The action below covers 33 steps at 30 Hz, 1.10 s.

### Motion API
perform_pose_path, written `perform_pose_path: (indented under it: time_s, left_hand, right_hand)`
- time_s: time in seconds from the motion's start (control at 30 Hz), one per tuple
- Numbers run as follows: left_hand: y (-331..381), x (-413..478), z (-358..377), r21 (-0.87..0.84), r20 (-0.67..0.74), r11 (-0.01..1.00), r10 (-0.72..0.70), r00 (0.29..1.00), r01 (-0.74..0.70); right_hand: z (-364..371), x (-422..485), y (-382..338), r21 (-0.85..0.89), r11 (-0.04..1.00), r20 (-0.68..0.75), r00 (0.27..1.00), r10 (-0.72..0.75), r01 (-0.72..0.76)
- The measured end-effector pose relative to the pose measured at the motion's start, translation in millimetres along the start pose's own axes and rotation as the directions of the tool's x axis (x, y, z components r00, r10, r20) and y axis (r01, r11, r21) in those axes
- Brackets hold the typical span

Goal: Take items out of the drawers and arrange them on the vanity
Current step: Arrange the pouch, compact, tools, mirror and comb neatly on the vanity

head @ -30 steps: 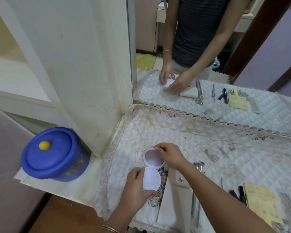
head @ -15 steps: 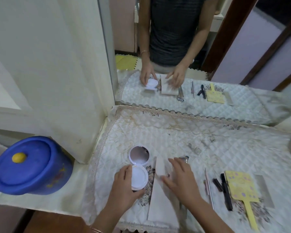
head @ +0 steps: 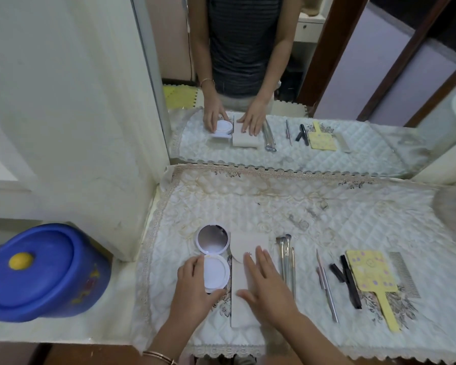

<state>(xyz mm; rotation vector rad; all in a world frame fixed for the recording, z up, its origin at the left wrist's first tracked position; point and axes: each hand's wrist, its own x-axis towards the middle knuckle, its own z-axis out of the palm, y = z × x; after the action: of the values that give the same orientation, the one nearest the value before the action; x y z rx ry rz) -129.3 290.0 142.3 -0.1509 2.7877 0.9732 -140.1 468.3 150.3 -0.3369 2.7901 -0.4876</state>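
On worktop (head: pixel 248 206): compact (head: pixel 213 272) lies open, just left of flat white case (head: pixel 244 248), mirror lid at far end. left hand (head: pixel 192 288) curled round compact's base. right hand (head: pixel 266 283) flat on case, fingers straight. makeup brushes (head: pixel 287 259) just right of case; yellow hand mirror (head: pixel 369 275) farther right.

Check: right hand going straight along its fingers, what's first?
Likely nothing soon: the right hand lies flat on the white case; past its end is bare quilted cloth up to the mirror. The open compact sits just left.
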Motion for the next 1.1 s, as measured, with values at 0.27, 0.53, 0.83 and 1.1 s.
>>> perform_pose_path:
  time_s: [0.27,0.53,0.83,1.1]
  left_hand:
    - [-4.1,-1.4,1.1,0.061,-0.012,0.997,0.047,0.999,-0.047]
    - [40.7,0.2,9.9,0.162,0.209,0.888,0.395,0.895,-0.43]
    - [53.8,16.2,26.9,0.315,0.416,0.802,0.365,0.833,-0.508]
    - [72.4,11.8,44.1,0.334,0.458,0.741,0.412,0.788,-0.582]
  right_hand:
    - [-2.3,-5.4,8.0,0.104,0.995,-0.012,1.0,0.008,-0.006]
    - [-14.6,-20.8,35.7,0.347,0.892,-0.243,0.892,0.383,-0.289]
    - [-17.1,-5.7,37.4,0.335,0.872,-0.171,0.887,0.429,-0.357]
    - [-14.7,-32.6,36.7,0.472,0.835,-0.183,0.895,0.406,-0.283]
